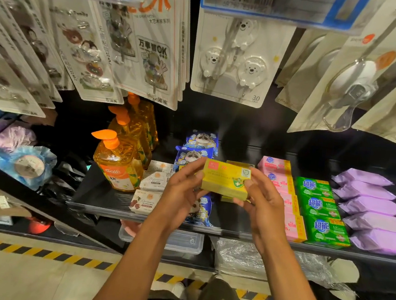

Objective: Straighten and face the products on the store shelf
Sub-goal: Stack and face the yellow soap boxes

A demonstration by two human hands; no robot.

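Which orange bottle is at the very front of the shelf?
The orange bottle showing its orange-and-white label; the other two stand in line behind it.

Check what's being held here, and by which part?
A yellow box, held between both hands by its short ends. The left hand pinches the left end and the right hand pinches the right end.

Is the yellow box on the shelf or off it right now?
Off it. The left hand and right hand pinch the yellow box by its ends, above the shelf.
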